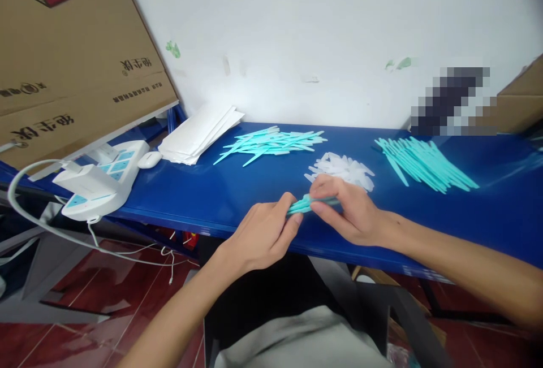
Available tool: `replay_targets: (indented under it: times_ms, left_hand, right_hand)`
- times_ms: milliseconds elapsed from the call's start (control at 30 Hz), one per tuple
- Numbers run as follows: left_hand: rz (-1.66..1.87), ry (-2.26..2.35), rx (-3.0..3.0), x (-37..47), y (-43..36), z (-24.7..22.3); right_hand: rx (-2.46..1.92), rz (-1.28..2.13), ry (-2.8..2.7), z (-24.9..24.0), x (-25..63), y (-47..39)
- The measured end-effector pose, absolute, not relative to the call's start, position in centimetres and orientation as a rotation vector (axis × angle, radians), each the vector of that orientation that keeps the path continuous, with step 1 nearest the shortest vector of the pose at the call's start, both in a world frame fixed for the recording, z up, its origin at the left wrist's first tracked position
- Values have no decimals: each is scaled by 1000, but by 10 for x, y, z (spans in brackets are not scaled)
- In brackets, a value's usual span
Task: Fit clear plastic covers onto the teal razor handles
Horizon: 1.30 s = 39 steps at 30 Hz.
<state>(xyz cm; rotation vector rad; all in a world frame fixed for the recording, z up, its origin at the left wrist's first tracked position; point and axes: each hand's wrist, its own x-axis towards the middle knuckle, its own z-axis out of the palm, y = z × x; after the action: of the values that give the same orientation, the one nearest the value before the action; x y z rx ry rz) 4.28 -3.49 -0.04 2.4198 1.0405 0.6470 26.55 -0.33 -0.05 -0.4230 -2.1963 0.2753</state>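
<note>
Both hands meet near the front edge of the blue table (186,195), fingers angled toward each other, a small bunch of slim turquoise sticks (302,205) between them. Left hand (267,235): bare forearm comes up from lower left, back of hand up, thumb and index pinched firmly on the bunch's left end, thumb on the near side; other fingers mostly hidden under the hand. Right hand (354,212): forearm runs in from the right edge, slanting up toward the middle, wrist roughly in line, thumb below and index above, grasping the same bunch farther right; a bit of turquoise shows between thumb and index. Exact stick count can't be told. Held bunch sits just in front of a heap of small whitish translucent pieces (339,168), which the right hand partly covers from view. Behind and left, a loose, crisscrossed pile of turquoise sticks (271,143); on the right, a second pile (426,164), sticks lying mostly in one direction. Farther left, a stack of white paper sheets (199,130), a white mouse (150,159) and a white power strip (123,173).
</note>
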Motion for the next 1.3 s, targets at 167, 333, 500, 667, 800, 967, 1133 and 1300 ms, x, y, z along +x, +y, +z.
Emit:
replay_targets:
  times_ms: [167, 333, 500, 667, 800, 967, 1133, 1300]
  left_hand:
    - [750, 962, 2222, 40, -33, 1]
    - [774, 874, 2046, 40, -27, 3]
    - [835, 841, 2023, 40, -23, 1]
    - [861, 923, 2045, 41, -24, -5]
    - [923, 1032, 2118, 43, -24, -8]
    - [910, 1038, 2125, 44, -23, -8]
    - [858, 996, 2136, 43, -23, -5]
    - [816, 983, 2156, 42, -23, -4]
  right_hand:
    - [-371, 166, -2233, 1, 266, -3]
    - [-298, 140, -2227, -4, 265, -2]
    - [-529, 151, -2153, 2, 262, -5]
    - [-804, 184, -2060, 5, 259, -5]
    - [-865, 459, -2028, 3, 256, -3]
    - [-807, 614, -1999, 5, 249, 0]
    - [-809, 584, -1958, 6, 246, 2]
    - [-796, 603, -2007, 8, 250, 2]
